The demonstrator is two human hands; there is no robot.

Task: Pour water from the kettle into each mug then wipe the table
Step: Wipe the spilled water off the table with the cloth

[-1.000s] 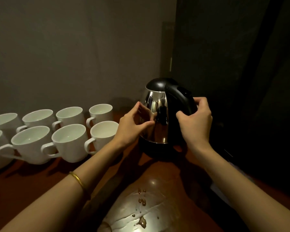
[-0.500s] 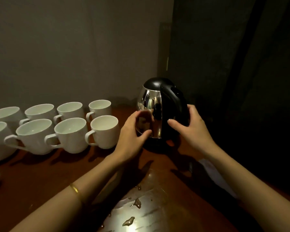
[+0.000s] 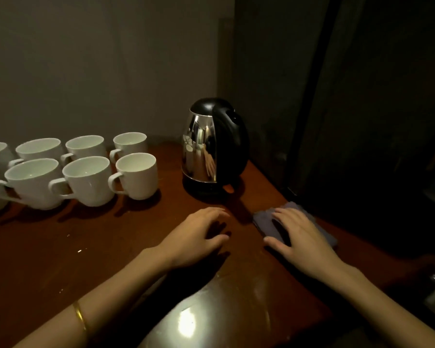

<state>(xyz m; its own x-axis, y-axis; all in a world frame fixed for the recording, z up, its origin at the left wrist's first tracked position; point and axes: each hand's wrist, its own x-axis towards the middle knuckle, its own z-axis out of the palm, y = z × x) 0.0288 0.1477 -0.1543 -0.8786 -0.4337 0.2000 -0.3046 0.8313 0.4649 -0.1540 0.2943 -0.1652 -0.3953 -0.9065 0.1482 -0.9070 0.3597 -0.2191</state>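
Head view: hands leave the kettle, cloth comes next

The brown table (image 3: 48, 252) fills the lower frame, dim, with a glare patch near its front edge. White mugs (image 3: 86, 180) stand in two rows at left. The steel kettle (image 3: 212, 146) with black handle sits upright on its base at the back, right of the mugs.

A second ago both hands held the kettle; now they are off it. The left hand (image 3: 195, 237) hovers low over the wood, fingers relaxed and slightly spread. The right hand (image 3: 299, 234) rests flat, fingers apart, on a folded dark cloth (image 3: 264, 218) near the right edge. Pouring looks finished and wiping about to begin.

No readable writing or brand shows.
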